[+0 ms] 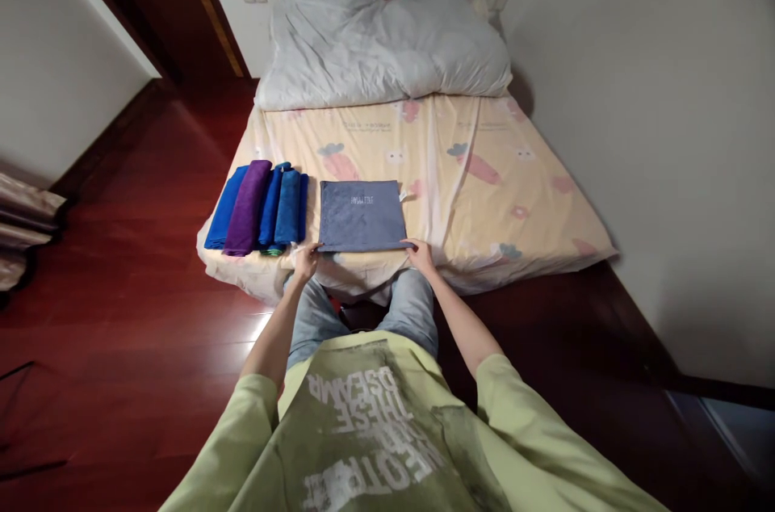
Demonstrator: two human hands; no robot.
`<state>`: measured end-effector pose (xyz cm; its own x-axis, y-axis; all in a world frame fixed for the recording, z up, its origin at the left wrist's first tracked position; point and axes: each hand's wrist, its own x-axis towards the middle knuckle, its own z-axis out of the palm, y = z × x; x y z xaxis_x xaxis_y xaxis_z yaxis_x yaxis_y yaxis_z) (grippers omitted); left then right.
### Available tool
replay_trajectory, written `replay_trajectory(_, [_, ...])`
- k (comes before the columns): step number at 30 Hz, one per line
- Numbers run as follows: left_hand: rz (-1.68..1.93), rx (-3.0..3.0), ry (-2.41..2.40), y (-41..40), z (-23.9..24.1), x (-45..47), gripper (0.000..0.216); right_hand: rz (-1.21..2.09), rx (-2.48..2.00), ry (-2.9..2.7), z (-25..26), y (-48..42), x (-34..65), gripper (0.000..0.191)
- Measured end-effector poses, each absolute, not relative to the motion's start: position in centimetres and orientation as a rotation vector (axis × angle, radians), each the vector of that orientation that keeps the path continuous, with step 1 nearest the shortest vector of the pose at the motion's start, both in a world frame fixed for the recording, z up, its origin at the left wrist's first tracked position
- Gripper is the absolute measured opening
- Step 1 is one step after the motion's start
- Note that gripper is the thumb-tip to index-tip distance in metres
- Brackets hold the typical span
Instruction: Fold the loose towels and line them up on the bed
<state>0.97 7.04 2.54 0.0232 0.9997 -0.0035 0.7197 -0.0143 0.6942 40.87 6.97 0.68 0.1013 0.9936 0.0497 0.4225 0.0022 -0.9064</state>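
A grey-blue towel (361, 215) lies flat and folded on the near edge of the bed (484, 173). My left hand (306, 259) pinches its near left corner. My right hand (420, 253) grips its near right corner. Both hands are closed on the towel's front edge. Left of the towel lies a row of folded towels (259, 207), blue ones and a purple one, side by side.
A rumpled white duvet (381, 44) is heaped at the head of the bed. The sheet is pale yellow with cartoon prints. Dark red wooden floor (121, 294) lies on the left; a white wall (654, 132) runs close along the right side.
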Motion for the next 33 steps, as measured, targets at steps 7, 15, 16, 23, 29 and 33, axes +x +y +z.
replay_trajectory(7, [0.847, 1.802, 1.757, 7.9, 2.1, 0.9, 0.033, 0.976, -1.548, -1.181, 1.3, 7.8, 40.7, 0.024])
replay_trajectory(15, [0.812, 1.726, 1.867, 8.5, 1.5, 1.4, 0.022, 0.840, -1.608, -1.267, 0.5, 8.4, 40.4, 0.032])
replay_trajectory(16, [0.800, 1.717, 1.891, 8.5, 1.3, 1.5, 0.021, 0.841, -1.615, -1.266, 0.2, 8.5, 40.4, 0.034])
replay_trajectory(23, [0.779, 1.727, 1.971, 8.7, 0.4, 1.4, 0.018, 0.842, -1.676, -1.272, -0.9, 9.5, 40.7, 0.043])
replay_trajectory(29, [0.795, 1.734, 1.978, 8.3, 0.0, 1.6, 0.020, 0.827, -1.700, -1.282, -1.0, 9.8, 40.8, 0.049])
replay_trajectory(33, [0.801, 1.732, 1.977, 8.1, -0.2, 1.6, 0.023, 0.812, -1.693, -1.286, -0.9, 9.7, 40.8, 0.052])
